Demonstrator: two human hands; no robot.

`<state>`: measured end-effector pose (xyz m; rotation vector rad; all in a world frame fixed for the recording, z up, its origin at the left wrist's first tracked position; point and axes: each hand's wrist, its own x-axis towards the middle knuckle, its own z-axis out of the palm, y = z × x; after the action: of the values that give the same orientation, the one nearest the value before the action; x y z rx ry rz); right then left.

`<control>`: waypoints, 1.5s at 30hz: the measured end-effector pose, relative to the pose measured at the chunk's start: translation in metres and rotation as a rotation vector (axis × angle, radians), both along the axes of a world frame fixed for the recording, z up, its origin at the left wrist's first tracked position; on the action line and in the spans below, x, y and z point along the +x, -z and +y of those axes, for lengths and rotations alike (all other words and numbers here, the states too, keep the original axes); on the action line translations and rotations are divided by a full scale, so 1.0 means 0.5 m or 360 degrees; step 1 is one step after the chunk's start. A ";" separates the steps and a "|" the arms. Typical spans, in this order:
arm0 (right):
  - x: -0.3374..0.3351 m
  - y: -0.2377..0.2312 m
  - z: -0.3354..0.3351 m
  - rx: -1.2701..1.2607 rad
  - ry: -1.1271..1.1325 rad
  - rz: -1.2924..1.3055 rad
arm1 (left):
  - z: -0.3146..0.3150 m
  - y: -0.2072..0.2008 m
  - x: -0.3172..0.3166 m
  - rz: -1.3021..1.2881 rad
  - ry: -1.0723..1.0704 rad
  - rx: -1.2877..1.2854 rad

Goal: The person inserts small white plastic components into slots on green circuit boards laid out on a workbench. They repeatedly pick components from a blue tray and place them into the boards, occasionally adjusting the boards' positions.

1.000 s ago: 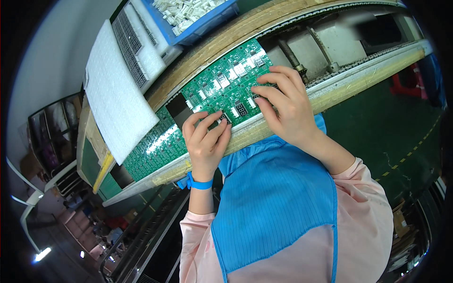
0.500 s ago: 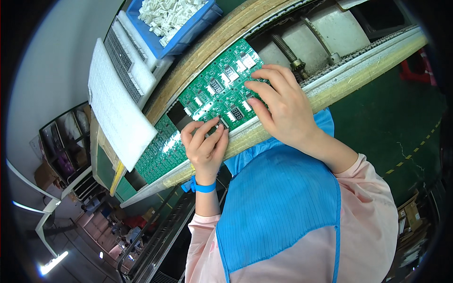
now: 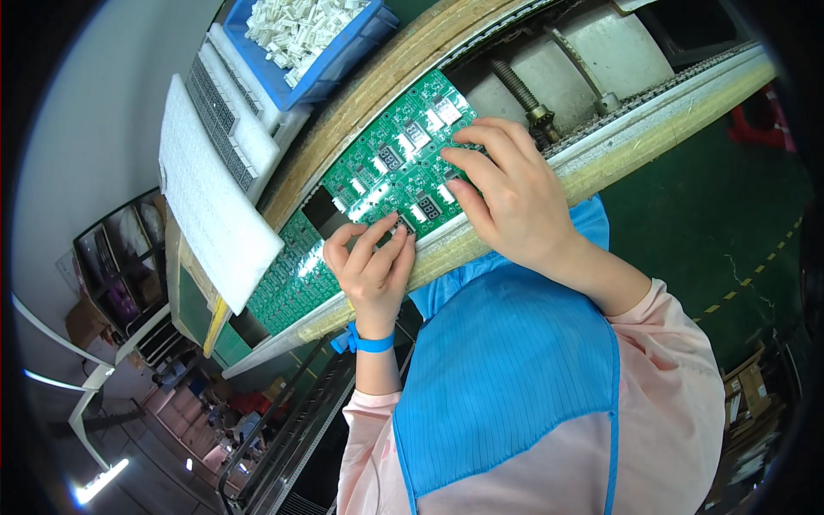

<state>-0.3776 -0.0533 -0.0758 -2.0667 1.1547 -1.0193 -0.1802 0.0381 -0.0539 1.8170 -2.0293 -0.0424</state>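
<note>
A green circuit board (image 3: 403, 184) lies across the conveyor rails in front of me. It carries several black digit displays and small white connectors. At the board's near edge my left hand (image 3: 369, 268) has its thumb and fingertips closed about a digit display (image 3: 406, 225), which they partly cover. My right hand (image 3: 518, 196) is over the board's right end, its fingers curved and apart. The right thumb tip is beside a white connector (image 3: 445, 194) and a partly hidden display. Another digit display (image 3: 429, 207) sits between the two hands.
A blue bin (image 3: 330, 53) of white connectors stands beyond the far rail. White foam sheets (image 3: 210, 193) with rows of black displays lie at left. More green board (image 3: 296, 279) is further left on the conveyor. A threaded shaft (image 3: 515, 86) shows between the rails at right.
Both hands stay at nearly the same places on the board. The left hand's outer fingers have spread slightly to the left. The whole view has shifted a little.
</note>
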 end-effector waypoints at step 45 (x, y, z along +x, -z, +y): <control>0.137 -0.149 -0.039 -0.0207 -0.1377 0.1040 | 0.045 -0.070 0.067 0.0809 0.0091 0.0069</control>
<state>-0.3090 -0.0726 -0.0013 -2.6943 0.3161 0.0067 -0.1467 0.0605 -0.0190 1.5685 -1.7219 -0.5139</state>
